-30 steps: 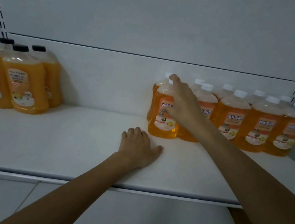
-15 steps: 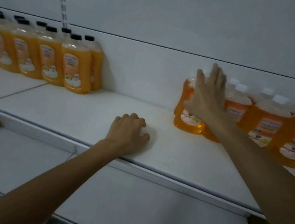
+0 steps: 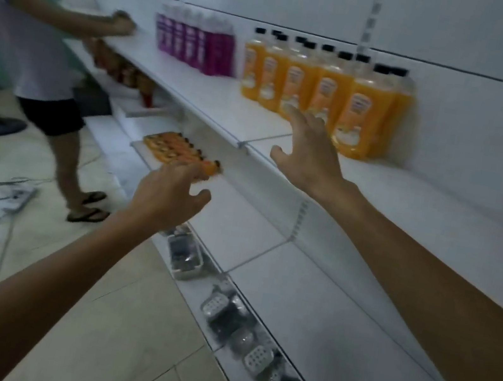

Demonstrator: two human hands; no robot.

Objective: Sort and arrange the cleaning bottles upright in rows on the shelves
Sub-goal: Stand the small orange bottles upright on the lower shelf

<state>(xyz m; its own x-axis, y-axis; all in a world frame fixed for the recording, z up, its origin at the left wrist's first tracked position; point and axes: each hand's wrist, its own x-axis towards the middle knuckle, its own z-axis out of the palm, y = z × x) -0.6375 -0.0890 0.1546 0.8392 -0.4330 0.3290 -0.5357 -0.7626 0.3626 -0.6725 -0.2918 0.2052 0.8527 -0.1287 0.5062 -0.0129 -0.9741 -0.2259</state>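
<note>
Orange bottles lie flat at the left end of a lower shelf. The left hand hovers over them, fingers loose, holding nothing. Upright orange bottles stand in rows along the back edge of the upper shelf. The right hand is spread and empty in front of them. They are probably full, so heavy, rigid and slick; grasp mid-body. Labels are blurred, and the back row is mostly hidden.

Both bare forearms reach up-frame from the lower corners. Left hand sits at mid-frame, back toward camera, fingers loosely spread and slightly bent, thumb out to the right, holding nothing. Right hand is higher and right of it, fingers splayed and extended, palm down, holding nothing.
</note>
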